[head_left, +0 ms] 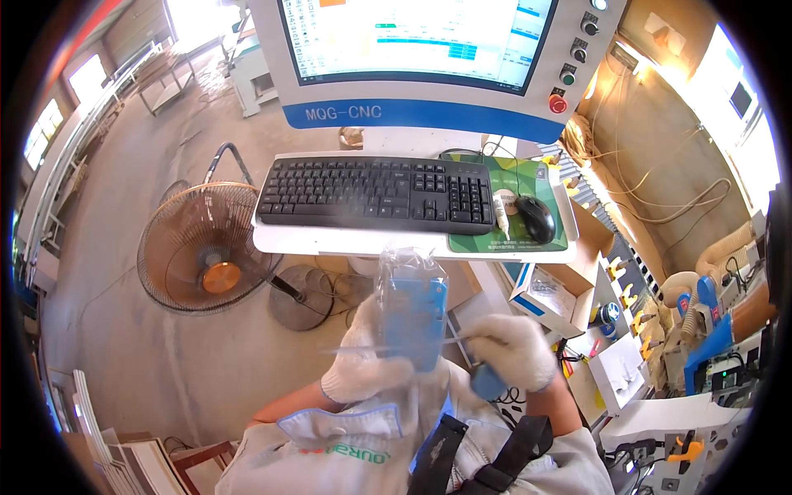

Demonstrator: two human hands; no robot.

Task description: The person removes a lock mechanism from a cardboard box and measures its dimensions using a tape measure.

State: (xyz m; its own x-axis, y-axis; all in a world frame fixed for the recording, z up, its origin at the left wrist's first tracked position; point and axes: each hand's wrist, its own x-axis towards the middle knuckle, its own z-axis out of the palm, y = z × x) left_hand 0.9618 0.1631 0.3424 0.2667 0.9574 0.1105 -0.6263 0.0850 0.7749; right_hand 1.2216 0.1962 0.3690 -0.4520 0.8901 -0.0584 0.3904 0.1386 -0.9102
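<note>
My left hand (363, 363), in a white glove, is closed around a blue rectangular pack (417, 318) in a clear plastic bag, held upright before my chest. The loose top of the bag (408, 262) is crumpled. My right hand (516, 351), also gloved, is closed beside the pack on a thin, pale rod-like thing (450, 340). This thin thing stretches left across the pack and is blurred. Below the right hand's fingers shows a rounded blue-grey thing (488, 382); whether it joins the rod I cannot tell.
Ahead, a white shelf (346, 241) holds a black keyboard (371, 194), a mouse (535, 219) on a green mat and a small white tube (502, 216), below a machine's screen (421, 37). A fan (202, 247) stands left. Right are an open cardboard box (561, 289) and several yellow-handled clamps (629, 297).
</note>
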